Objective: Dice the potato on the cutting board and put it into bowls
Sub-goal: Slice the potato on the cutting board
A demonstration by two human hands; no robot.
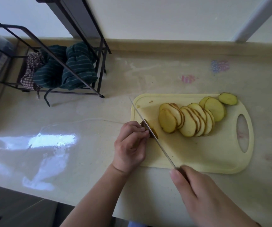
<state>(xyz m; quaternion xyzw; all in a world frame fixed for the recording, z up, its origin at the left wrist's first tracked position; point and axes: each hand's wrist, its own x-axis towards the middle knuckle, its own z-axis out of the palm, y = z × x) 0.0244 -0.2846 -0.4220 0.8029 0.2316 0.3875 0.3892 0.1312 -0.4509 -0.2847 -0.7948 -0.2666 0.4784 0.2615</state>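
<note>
The left hand (130, 145) pinches the last potato end (149, 130) in its curled grip, right against the knife (151, 133) blade. The right hand (202, 192) grips the knife handle. Fanned potato slices (189, 122) lie beyond the blade on the yellow cutting board (197, 154).

Beige countertop (148, 76) under cutting board (197, 158), wire rack (99, 66).

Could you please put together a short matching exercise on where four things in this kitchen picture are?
Things:
1. potato end piece
2. knife
3. fanned slices
4. striped cloths

Places:
A. in the black rack
B. middle of the cutting board
C. pinched by the left hand
D. held by the right hand

Pairs: 1-C, 2-D, 3-B, 4-A
</note>
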